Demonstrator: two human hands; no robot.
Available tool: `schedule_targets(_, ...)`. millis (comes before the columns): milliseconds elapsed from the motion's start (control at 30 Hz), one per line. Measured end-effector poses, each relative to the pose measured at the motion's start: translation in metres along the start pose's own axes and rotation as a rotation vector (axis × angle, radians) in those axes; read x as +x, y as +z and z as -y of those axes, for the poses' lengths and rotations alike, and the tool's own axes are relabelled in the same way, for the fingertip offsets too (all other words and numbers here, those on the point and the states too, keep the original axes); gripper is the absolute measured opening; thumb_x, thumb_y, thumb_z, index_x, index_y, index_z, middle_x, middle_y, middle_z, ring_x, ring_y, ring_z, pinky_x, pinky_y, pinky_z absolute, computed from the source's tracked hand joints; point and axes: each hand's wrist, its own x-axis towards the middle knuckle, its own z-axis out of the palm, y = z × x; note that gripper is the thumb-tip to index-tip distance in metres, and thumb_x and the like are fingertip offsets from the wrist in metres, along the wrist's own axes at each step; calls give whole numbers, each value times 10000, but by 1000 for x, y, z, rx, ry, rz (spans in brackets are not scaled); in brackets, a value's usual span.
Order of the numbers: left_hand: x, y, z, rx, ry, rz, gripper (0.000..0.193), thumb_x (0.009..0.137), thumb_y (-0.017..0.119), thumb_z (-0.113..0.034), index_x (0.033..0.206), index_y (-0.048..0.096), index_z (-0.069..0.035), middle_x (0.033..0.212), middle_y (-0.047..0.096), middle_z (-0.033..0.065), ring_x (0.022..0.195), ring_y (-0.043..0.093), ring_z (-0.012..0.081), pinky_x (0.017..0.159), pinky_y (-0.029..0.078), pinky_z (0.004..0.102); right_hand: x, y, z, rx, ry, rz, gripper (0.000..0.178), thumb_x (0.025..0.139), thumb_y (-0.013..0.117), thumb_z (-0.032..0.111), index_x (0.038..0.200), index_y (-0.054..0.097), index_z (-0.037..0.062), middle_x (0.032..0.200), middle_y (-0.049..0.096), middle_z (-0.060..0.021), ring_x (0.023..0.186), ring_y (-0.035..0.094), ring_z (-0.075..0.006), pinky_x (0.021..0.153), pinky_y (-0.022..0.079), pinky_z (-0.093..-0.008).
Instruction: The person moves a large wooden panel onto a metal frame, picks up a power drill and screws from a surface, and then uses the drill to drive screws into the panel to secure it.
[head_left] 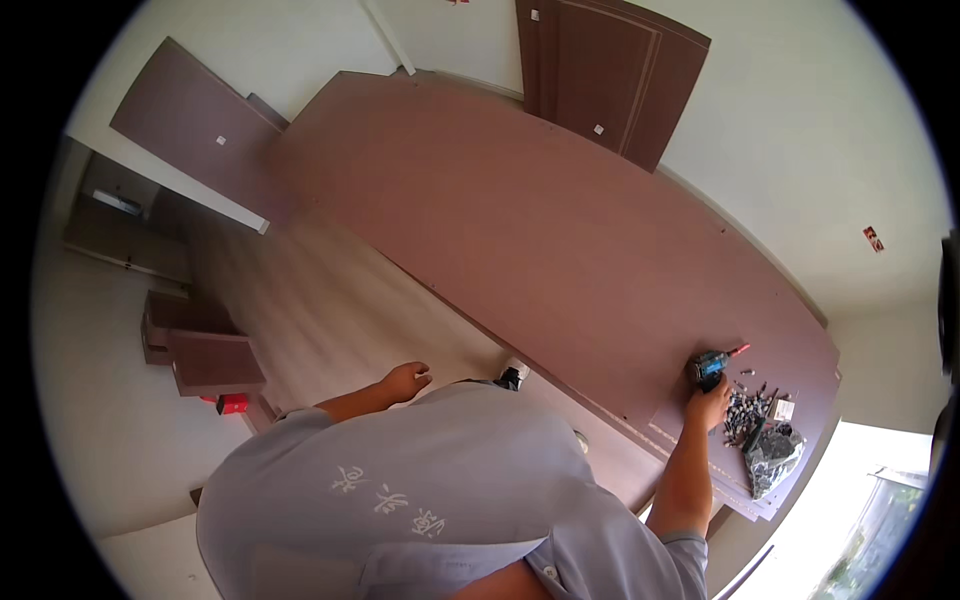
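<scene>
While the right hand (708, 405) grips the drill (709, 368) at four o'clock, the left hand (405, 381) hangs loosely open. Apparent step: tool handling; any next move requires clearing the adjacent loose hardware (741, 413).

Cordless drill (709, 366): plastic-looking housing. Long panel (560, 230): smooth, matt, board-like. Bag (774, 458): thin, crinkled, glossy plastic. Loose fittings (743, 411): too small to tell. Shirt (480, 450): matt cloth. Wall (830, 150): smooth, matt. Floor (330, 310): faint sheen.
</scene>
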Motion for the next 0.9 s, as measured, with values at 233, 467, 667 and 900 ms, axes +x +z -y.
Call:
schedule_targets(233,95,-35,33,-32,-55,0,414,1013,666,-400,1205,733,-40,1167,755,217,1106,716,364,959,564,454,-90,7,42,175,-467,-142,680,811,785,160,1449,554,122,1589,491,-141,1462,465,-391,1182,405,-543)
schedule_targets(467,143,-63,-20,-337,-47,-51,374,1004,693,-341,1230,717,-44,1146,763,177,1067,727,294,925,573,419,-190,18,82,26,-447,301,675,894,756,228,1525,551,105,1689,387,-135,1570,320,-384,1276,321,-497)
schedule_targets(667,65,-30,16,-358,-75,-113,394,995,706,-335,1252,724,-37,1145,767,154,1070,716,255,940,565,393,-157,40,24,253,-599,116,159,877,695,125,1020,763,112,1238,713,-118,1197,623,-388,1045,507,-521)
schedule_targets(900,-77,25,169,269,-10,58,387,1012,599,-405,1085,786,-75,1117,764,207,1074,702,421,910,564,514,-183,39,23,349,-330,175,178,908,696,217,962,783,71,1055,718,-169,1038,665,-392,925,539,-523)
